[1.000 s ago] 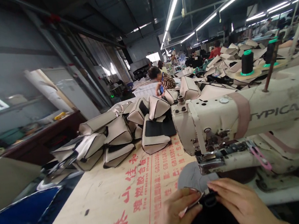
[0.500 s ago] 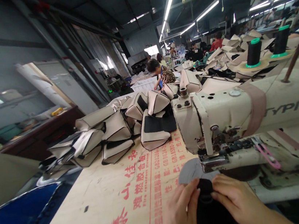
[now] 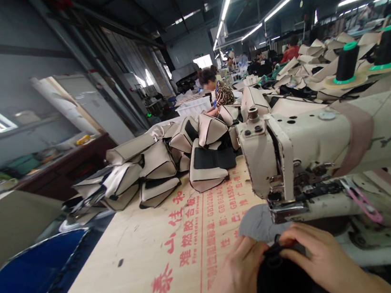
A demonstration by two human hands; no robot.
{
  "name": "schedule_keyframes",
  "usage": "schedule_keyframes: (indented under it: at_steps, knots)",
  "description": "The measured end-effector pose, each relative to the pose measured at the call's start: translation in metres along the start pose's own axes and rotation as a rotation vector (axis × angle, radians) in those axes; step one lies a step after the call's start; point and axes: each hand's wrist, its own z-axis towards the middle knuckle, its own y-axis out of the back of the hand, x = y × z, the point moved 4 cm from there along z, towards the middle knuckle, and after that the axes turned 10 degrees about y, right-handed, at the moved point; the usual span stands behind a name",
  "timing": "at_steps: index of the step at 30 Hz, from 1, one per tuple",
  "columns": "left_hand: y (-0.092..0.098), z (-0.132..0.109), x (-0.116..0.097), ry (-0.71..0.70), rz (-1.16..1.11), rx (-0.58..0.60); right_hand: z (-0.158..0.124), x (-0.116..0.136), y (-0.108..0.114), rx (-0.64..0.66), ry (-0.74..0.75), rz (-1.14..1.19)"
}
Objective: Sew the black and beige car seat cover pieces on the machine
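My left hand (image 3: 236,275) and my right hand (image 3: 320,259) both pinch the top edge of a black fabric piece (image 3: 282,274) at the bottom middle of the head view. The fabric sits just in front of the presser foot area (image 3: 286,209) of a cream sewing machine (image 3: 325,148). A grey round piece (image 3: 254,223) lies flat on the table under the machine head, just beyond my fingers. Both hands have their fingers closed on the fabric.
The plywood table top (image 3: 153,262) bears red printed characters. A heap of beige and black sewn covers (image 3: 158,166) lies at its far end. Black thread cones (image 3: 346,61) stand behind the machine. Other people (image 3: 219,90) work at tables beyond. A blue sheet (image 3: 22,284) lies lower left.
The view has shifted left, so the machine sits further right. My right hand has moved its fingers over the top edge of the black fabric, bunching it closer under the machine head.
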Motion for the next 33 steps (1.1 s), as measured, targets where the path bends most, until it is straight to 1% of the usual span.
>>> schedule_keyframes:
  at_steps: [4, 6, 8, 11, 14, 17, 18, 19, 22, 23, 24, 25, 27, 28, 30, 33]
  knots:
    - [-0.003, -0.001, 0.007, 0.031, -0.046, 0.007, 0.003, 0.007, 0.001, 0.113, 0.179, -0.145]
    - [-0.008, -0.001, 0.013, 0.074, -0.089, 0.005, 0.006, 0.006, -0.001, 0.164, 0.203, -0.163]
    - [-0.014, -0.001, 0.02, 0.122, -0.154, -0.024, 0.008, 0.003, -0.004, 0.21, 0.204, -0.149]
    - [-0.019, 0.0, 0.031, 0.186, -0.264, -0.106, 0.012, -0.003, -0.008, 0.269, 0.203, -0.073]
    - [-0.025, -0.006, 0.04, 0.246, -0.377, -0.126, 0.015, -0.009, -0.008, 0.26, 0.16, 0.012]
    - [-0.037, -0.016, 0.049, 0.308, -0.484, -0.101, 0.016, -0.01, -0.008, 0.23, 0.112, 0.07]
    - [-0.043, -0.019, 0.052, 0.333, -0.513, -0.119, 0.016, -0.009, -0.007, 0.23, 0.106, 0.085]
    - [-0.047, -0.02, 0.054, 0.366, -0.535, -0.162, 0.017, -0.008, -0.007, 0.231, 0.101, 0.095]
    - [-0.053, -0.019, 0.056, 0.47, -0.527, -0.384, 0.022, -0.004, 0.001, 0.219, 0.069, 0.109]
    - [-0.051, -0.016, 0.053, 0.487, -0.499, -0.435, 0.024, -0.004, 0.005, 0.202, 0.043, 0.12]
    - [-0.047, -0.011, 0.048, 0.488, -0.459, -0.458, 0.024, -0.004, 0.008, 0.182, 0.01, 0.142]
    - [-0.042, -0.005, 0.042, 0.475, -0.407, -0.452, 0.024, -0.005, 0.011, 0.154, -0.031, 0.177]
    - [-0.028, 0.01, 0.031, 0.432, -0.278, -0.396, 0.018, -0.009, 0.009, 0.093, -0.143, 0.29]
    - [-0.02, 0.018, 0.027, 0.412, -0.207, -0.361, 0.014, -0.013, 0.004, 0.054, -0.216, 0.364]
    - [-0.009, 0.038, 0.025, 0.373, -0.089, -0.284, 0.004, -0.021, -0.013, -0.044, -0.372, 0.54]
    - [-0.001, 0.071, 0.032, 0.314, -0.039, -0.184, -0.005, -0.032, -0.042, -0.22, -0.542, 0.781]
